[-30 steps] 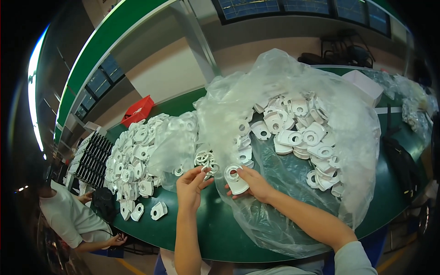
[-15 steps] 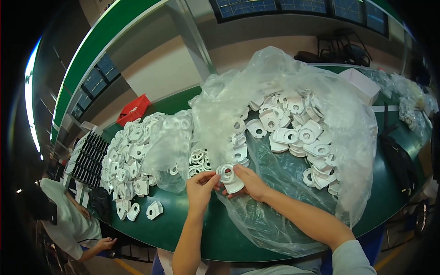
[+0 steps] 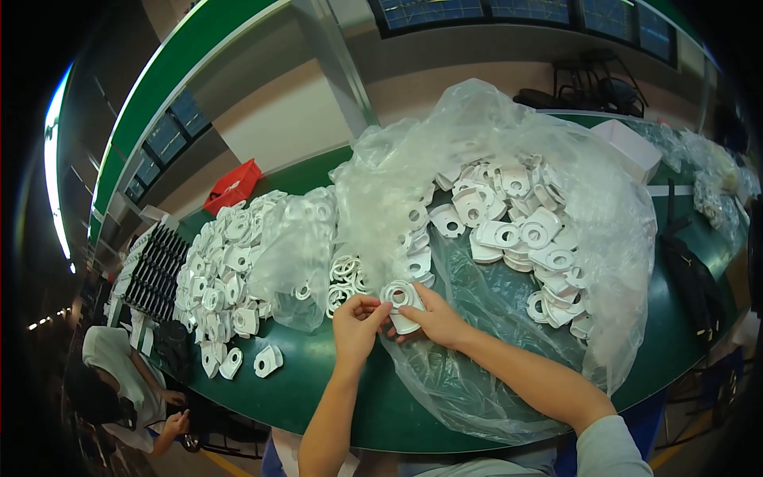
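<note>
A white plastic part with a round ring-shaped end and a hole is held up in front of me, above the table's near side. My right hand grips it from the right, thumb on its face and fingers underneath. My left hand is closed in a pinch at the part's left edge; its fingertips partly hide what they grip. Just beyond my left hand lies a small heap of white rings. Many similar white parts are piled inside a large clear plastic bag on the right.
On the green table, another heap of white parts spreads to the left, with a few loose ones near the edge. Black racked pieces and a red bin stand beyond. A co-worker sits at far left; a white box is back right.
The held part has tilted, its ring end now turned more toward me, and both hands have shifted slightly right. The co-worker at far left has leaned lower.
</note>
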`<action>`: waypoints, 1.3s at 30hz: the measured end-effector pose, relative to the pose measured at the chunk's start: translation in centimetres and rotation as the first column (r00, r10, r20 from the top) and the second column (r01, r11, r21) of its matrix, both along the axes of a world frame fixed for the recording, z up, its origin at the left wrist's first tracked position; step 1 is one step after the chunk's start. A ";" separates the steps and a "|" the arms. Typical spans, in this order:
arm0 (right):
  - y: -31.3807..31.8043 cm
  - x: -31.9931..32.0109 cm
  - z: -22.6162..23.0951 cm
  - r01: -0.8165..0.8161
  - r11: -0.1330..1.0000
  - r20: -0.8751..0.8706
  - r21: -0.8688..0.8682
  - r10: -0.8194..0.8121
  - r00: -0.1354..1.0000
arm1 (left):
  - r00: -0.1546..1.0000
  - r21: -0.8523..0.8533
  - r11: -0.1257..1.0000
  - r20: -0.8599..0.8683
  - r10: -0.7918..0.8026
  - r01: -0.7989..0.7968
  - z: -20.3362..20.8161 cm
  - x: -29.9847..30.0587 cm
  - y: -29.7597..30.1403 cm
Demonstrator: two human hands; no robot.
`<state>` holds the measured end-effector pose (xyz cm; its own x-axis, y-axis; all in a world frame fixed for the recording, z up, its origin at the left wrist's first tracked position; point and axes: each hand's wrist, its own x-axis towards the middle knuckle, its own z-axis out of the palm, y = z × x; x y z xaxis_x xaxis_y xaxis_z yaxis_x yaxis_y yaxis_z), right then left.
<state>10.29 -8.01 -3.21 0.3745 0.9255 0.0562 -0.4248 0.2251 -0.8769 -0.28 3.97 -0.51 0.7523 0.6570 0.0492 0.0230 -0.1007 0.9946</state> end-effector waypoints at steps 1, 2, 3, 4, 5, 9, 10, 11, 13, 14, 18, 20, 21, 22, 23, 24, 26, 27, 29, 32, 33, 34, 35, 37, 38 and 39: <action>-0.1 0.0 0.1 -0.001 1.000 -0.014 -0.002 0.001 1.000 | 1.000 0.028 1.000 -0.017 -0.010 0.010 0.1 0.0 0.1; -0.1 0.0 0.2 -0.002 1.000 -0.028 -0.004 0.002 1.000 | 0.999 0.055 0.998 -0.034 -0.019 0.020 0.1 0.0 0.2; -0.1 0.0 0.2 -0.005 1.000 -0.027 -0.006 0.005 1.000 | 0.999 0.053 0.998 -0.033 -0.016 0.017 0.3 0.0 0.2; -0.1 0.0 0.2 -0.014 1.000 -0.012 -0.004 0.014 1.000 | 0.999 0.067 0.998 -0.030 -0.019 0.021 0.5 0.0 0.2; -0.1 0.1 0.2 -0.024 1.000 0.004 -0.002 0.024 1.000 | 0.999 0.082 0.996 -0.028 -0.023 0.025 0.6 -0.1 0.3; -0.1 0.1 0.3 -0.049 0.999 0.015 -0.003 0.049 0.999 | 0.997 0.077 0.995 -0.042 -0.065 0.068 0.4 -0.3 0.8; -0.2 0.1 0.3 -0.054 0.999 0.012 -0.006 0.054 0.998 | 0.996 0.071 0.994 -0.047 -0.080 0.084 0.5 -0.4 0.8; -0.2 0.1 0.4 -0.059 0.998 0.009 -0.010 0.059 0.998 | 0.994 0.065 0.993 -0.053 -0.096 0.100 0.5 -0.4 0.8; -0.3 0.0 0.5 -0.057 0.998 0.015 -0.009 0.057 0.998 | 0.993 0.059 0.992 -0.051 -0.105 0.108 0.7 -0.4 0.8; -0.3 0.0 0.5 -0.055 0.998 0.021 -0.009 0.056 0.998 | 0.992 0.054 0.992 -0.048 -0.113 0.115 0.7 -0.4 0.9; -0.3 0.0 0.4 -0.048 0.999 0.036 -0.012 0.049 0.998 | 0.990 0.064 0.989 -0.059 -0.127 0.131 0.6 -0.6 1.1; -0.2 0.0 0.2 -0.015 1.000 0.119 0.002 0.015 0.993 | 0.989 -0.007 0.990 -0.040 -0.140 0.140 0.5 -0.5 1.4; -0.3 -0.1 0.4 -0.014 1.000 0.120 0.002 0.014 0.993 | 0.989 -0.007 0.990 -0.040 -0.141 0.141 0.4 -0.5 1.5; -0.5 -0.3 0.8 0.012 1.000 0.186 -0.013 -0.009 0.983 | 0.990 0.004 0.990 -0.033 -0.140 0.140 0.3 -0.6 1.6; -0.6 -0.4 1.0 0.039 0.999 0.252 -0.027 -0.031 0.967 | 0.990 0.014 0.990 -0.026 -0.140 0.140 0.3 -0.6 1.7; -0.6 -0.5 1.0 0.039 0.999 0.252 -0.027 -0.031 0.967 | 0.990 0.014 0.990 -0.026 -0.140 0.140 0.3 -0.6 1.5; -0.7 -0.6 1.1 0.040 0.997 0.243 -0.060 -0.024 0.970 | 0.995 -0.019 0.994 -0.005 -0.104 0.104 0.5 -0.5 0.9; -0.7 -0.6 1.2 0.039 0.997 0.244 -0.060 -0.024 0.970 | 0.995 -0.019 0.994 -0.004 -0.103 0.103 0.4 -0.4 0.8; -0.8 -0.7 1.4 0.039 0.998 0.191 -0.055 -0.028 0.981 | 0.989 0.016 0.990 0.038 -0.143 0.143 0.2 -0.4 0.8; -0.7 -0.8 1.2 0.068 0.997 0.235 -0.029 -0.059 0.970 | 0.990 0.017 0.991 0.050 -0.130 0.129 0.1 -0.4 0.7; -0.7 -0.8 1.2 0.068 0.997 0.235 -0.028 -0.059 0.970 | 0.990 0.017 0.991 0.050 -0.130 0.129 0.1 -0.4 0.5; -0.6 -0.8 1.2 0.069 0.997 0.190 -0.029 -0.062 0.980 | 0.992 0.014 0.992 0.043 -0.122 0.122 0.2 -0.4 0.4; -0.5 -0.8 1.1 0.069 0.997 0.145 -0.029 -0.065 0.987 | 0.993 0.011 0.993 0.036 -0.115 0.115 0.3 -0.5 0.3; -0.3 -0.9 1.0 0.111 0.994 0.124 -0.014 -0.109 0.986 | 0.992 0.044 0.992 0.038 -0.124 0.122 0.6 -0.6 0.1; -0.2 -0.9 1.0 0.154 0.988 0.103 0.000 -0.153 0.983 | 0.990 0.076 0.989 0.040 -0.133 0.130 0.8 -0.7 0.0; -0.2 -0.9 1.0 0.154 0.988 0.103 -0.001 -0.153 0.983 | 0.990 0.075 0.989 0.040 -0.133 0.130 1.1 -0.6 -0.2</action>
